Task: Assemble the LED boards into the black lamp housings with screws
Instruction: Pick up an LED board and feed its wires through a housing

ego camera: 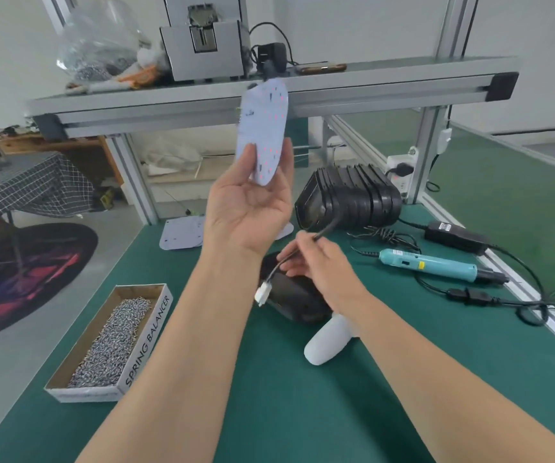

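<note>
Green bench (pixel 302 412) under me. My left hand (pixel 249 208) grips the white board (pixel 262 132) up high, its long way standing nearly straight. My right hand (pixel 316 265) pinches a wire (pixel 327 227) above the black case (pixel 292 295).

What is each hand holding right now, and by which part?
The left hand grips the white LED board by its lower end. The right hand pinches the black cable partway along, above its white connector.

Grey metal box (pixel 202 51) sitting on the aluminium shelf (pixel 386 90); clear plastic bag (pixel 99 38) lying at its left end; phone (pixel 319 67) lying mid-shelf; white power strip (pixel 399 165) sitting beneath its right end.
</note>
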Motion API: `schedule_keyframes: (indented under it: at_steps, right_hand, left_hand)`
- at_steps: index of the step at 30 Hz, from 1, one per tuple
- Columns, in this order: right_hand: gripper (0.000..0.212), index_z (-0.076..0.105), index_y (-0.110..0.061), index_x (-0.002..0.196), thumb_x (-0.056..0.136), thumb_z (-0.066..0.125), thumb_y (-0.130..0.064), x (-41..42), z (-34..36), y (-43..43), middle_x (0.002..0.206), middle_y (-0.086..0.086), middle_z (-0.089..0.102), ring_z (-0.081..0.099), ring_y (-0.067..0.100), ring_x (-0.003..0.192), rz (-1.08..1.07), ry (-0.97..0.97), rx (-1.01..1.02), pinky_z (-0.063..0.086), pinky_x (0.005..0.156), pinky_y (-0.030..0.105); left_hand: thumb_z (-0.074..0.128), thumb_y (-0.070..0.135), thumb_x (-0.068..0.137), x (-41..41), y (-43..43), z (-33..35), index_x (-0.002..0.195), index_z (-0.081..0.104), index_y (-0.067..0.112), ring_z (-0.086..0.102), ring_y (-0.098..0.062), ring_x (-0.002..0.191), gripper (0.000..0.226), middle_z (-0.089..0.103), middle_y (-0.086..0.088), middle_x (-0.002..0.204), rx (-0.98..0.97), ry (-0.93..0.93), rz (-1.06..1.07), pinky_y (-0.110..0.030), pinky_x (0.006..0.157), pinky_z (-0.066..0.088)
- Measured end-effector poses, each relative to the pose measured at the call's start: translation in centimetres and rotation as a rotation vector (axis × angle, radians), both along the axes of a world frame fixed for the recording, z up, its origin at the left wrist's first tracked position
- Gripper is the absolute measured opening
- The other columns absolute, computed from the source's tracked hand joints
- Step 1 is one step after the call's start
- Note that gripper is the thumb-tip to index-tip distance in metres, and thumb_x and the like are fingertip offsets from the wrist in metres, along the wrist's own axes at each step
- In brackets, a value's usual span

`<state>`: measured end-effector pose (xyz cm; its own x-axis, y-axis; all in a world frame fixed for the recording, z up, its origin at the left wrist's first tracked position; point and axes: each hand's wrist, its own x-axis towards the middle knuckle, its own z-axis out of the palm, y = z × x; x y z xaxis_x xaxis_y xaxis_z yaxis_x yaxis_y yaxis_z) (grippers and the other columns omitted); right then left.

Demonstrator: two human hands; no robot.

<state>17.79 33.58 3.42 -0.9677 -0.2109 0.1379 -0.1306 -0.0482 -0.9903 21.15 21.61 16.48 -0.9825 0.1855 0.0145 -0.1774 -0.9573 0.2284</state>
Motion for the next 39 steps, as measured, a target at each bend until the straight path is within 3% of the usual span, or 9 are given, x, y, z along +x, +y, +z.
schedule_keyframes:
  at_steps: [3, 7, 10, 13, 16, 19, 24, 35, 39]
  right_hand:
    - [0.046, 0.065, 0.009, 0.095, 0.109, 0.042, -0.028, -1.5, 0.9, 2.5, 0.090, 0.023, 0.072, 0.066, 0.018, 0.066, -0.143, -0.018, -0.156, 0.056, 0.061, 0.022]
    - [0.030, 0.063, -0.002, 0.088, 0.106, 0.051, -0.023, -2.7, 1.7, 5.2, 0.084, 0.013, 0.071, 0.064, 0.013, 0.063, -0.305, 0.024, -0.179, 0.055, 0.061, 0.023]
    - [0.022, 0.062, -0.003, 0.093, 0.105, 0.052, -0.018, -2.8, 1.3, 6.1, 0.087, 0.012, 0.071, 0.065, 0.013, 0.068, -0.287, 0.036, -0.084, 0.056, 0.065, 0.024]
    - [0.022, 0.061, 0.002, 0.098, 0.106, 0.049, -0.015, -2.3, 0.4, 5.5, 0.088, 0.014, 0.072, 0.066, 0.014, 0.069, -0.201, 0.030, -0.042, 0.057, 0.066, 0.025]
    - [0.022, 0.060, 0.003, 0.101, 0.107, 0.047, -0.013, -1.9, -0.7, 4.2, 0.090, 0.016, 0.071, 0.068, 0.016, 0.071, -0.172, 0.008, -0.106, 0.058, 0.069, 0.027]
    - [0.021, 0.059, 0.003, 0.097, 0.107, 0.046, -0.010, -1.9, -1.8, 2.6, 0.091, 0.017, 0.070, 0.071, 0.018, 0.075, -0.184, -0.015, -0.163, 0.059, 0.074, 0.026]
    - [0.020, 0.064, -0.002, 0.094, 0.105, 0.049, -0.009, -2.6, -3.1, 0.6, 0.098, 0.011, 0.073, 0.074, 0.019, 0.092, -0.159, 0.041, -0.048, 0.059, 0.091, 0.034]
    - [0.019, 0.062, 0.006, 0.098, 0.104, 0.048, -0.004, -3.7, -2.3, 0.1, 0.108, 0.021, 0.074, 0.075, 0.024, 0.098, -0.018, -0.105, 0.001, 0.057, 0.096, 0.037]
    - [0.020, 0.064, 0.006, 0.097, 0.102, 0.049, -0.006, -3.7, -0.7, -0.1, 0.104, 0.020, 0.073, 0.075, 0.023, 0.093, 0.011, -0.119, 0.048, 0.060, 0.089, 0.033]
  left_hand:
    - [0.062, 0.007, 0.094, -0.9, -2.6, -2.3, 0.127, 0.063, 0.004, 0.066, -0.028, 0.116, 0.033, 0.068, -0.012, 0.129, -0.194, -0.079, 0.112, -0.029, 0.058, 0.061]
    - [0.060, 0.014, 0.098, -1.2, -5.3, -7.2, 0.109, 0.066, 0.007, 0.077, -0.023, 0.087, 0.014, 0.078, -0.007, 0.101, -0.446, -0.265, 0.163, -0.033, 0.064, 0.062]
    - [0.062, 0.017, 0.098, -1.3, -6.1, -11.3, 0.114, 0.063, 0.013, 0.068, -0.020, 0.103, 0.017, 0.071, -0.004, 0.119, -0.667, -0.457, 0.202, -0.032, 0.087, 0.051]
    - [0.069, 0.017, 0.093, -1.5, -6.1, -13.7, 0.093, 0.063, 0.018, 0.064, -0.020, 0.101, 0.007, 0.069, -0.006, 0.116, -0.788, -0.629, 0.263, -0.034, 0.103, 0.040]
    - [0.072, 0.016, 0.092, -1.8, -5.9, -15.3, 0.085, 0.062, 0.017, 0.064, -0.018, 0.080, 0.012, 0.070, -0.007, 0.108, -0.807, -0.716, 0.314, -0.034, 0.091, 0.045]
    - [0.067, 0.021, 0.096, -2.5, -5.8, -15.8, 0.099, 0.065, 0.015, 0.067, -0.023, 0.085, 0.007, 0.071, -0.006, 0.111, -0.727, -0.694, 0.281, -0.038, 0.077, 0.048]
    - [0.053, 0.031, 0.102, -3.3, -5.3, -16.5, 0.133, 0.056, 0.013, 0.059, -0.041, 0.120, 0.036, 0.064, -0.017, 0.131, -0.503, -0.620, 0.020, -0.061, 0.104, 0.040]
    - [0.049, 0.025, 0.105, -3.9, -5.7, -18.4, 0.123, 0.062, 0.008, 0.068, -0.034, 0.101, 0.029, 0.077, -0.014, 0.102, -0.525, -0.455, 0.038, -0.052, 0.077, 0.052]
    - [0.050, 0.027, 0.102, -3.5, -7.4, -18.7, 0.125, 0.063, 0.007, 0.075, -0.029, 0.096, 0.033, 0.075, -0.012, 0.115, -0.605, -0.350, 0.050, -0.044, 0.075, 0.058]
